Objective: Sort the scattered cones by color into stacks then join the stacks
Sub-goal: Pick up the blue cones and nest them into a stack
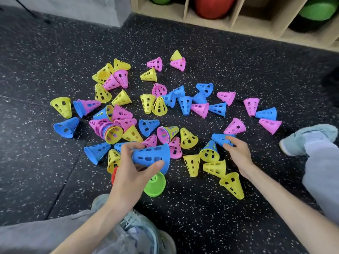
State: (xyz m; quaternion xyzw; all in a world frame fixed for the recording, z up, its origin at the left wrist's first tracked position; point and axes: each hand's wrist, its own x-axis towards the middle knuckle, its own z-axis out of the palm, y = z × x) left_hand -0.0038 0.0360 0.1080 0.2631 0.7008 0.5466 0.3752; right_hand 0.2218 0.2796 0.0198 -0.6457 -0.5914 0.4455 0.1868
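Several perforated cones in yellow, pink and blue lie scattered on the dark speckled floor [211,226]. My left hand [128,173] grips a blue cone [152,156] held on its side above the floor, thumb under it and fingers over its narrow end. My right hand [236,151] reaches to another blue cone [219,139] lying on the floor, with fingertips curled on it. A green cone [156,185] lies just below the held blue one. A red cone [114,174] peeks out behind my left hand, mostly hidden.
A wooden shelf unit [256,21] with red and green balls stands at the back right. My legs in grey trousers and light shoes [302,140] lie at the bottom and the right. A grey wall base [73,8] is at the back left.
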